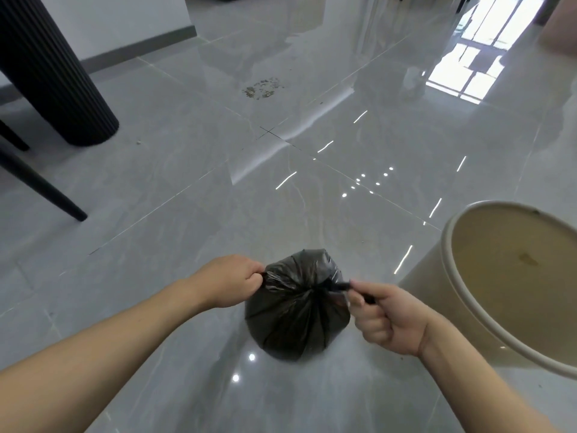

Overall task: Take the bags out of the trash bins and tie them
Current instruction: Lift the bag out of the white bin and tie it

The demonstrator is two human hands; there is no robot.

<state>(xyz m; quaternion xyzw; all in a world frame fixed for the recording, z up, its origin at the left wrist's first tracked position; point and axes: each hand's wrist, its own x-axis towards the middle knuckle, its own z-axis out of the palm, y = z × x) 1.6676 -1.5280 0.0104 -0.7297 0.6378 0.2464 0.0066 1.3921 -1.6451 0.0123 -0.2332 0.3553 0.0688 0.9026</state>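
A glossy grey tiled floor (187, 189) fills the room, with a black fluted table base (53, 73) at ten o'clock and a stain (263, 88) at twelve. The left hand (229, 281) is fisted on one twisted end of the black trash bag (296, 310); the right hand (385, 314) pinches the other end. A cream bin (452, 276) stands at three o'clock, bag out

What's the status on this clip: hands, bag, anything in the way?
Left hand and right hand shut on black bag ends, pulling apart. Bag on floor, out of cream bin. Nothing in the way.
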